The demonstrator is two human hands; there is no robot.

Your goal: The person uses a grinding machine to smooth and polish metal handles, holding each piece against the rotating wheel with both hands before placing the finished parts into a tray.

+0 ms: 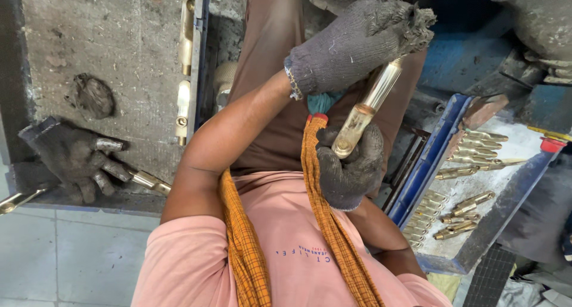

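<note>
At the centre of the frame, a polished brass handle (366,107) slants from upper right to lower left, held at both ends by the person's gloved hands. The left hand (357,45), in a frayed grey knit glove, is closed around the upper end; the right hand (348,170), in a darker grey glove, is curled around the lower end, whose round face shows just above the fingers. An orange checked cloth (325,223) hangs over the pink shirt beneath. At the right of the frame, a blue tray (429,158) holds rows of brass pieces (462,214). At the lower left, another person's dark gloved hand (71,158) rests on the grey tabletop (119,45), touching a brass part (149,180).
</note>
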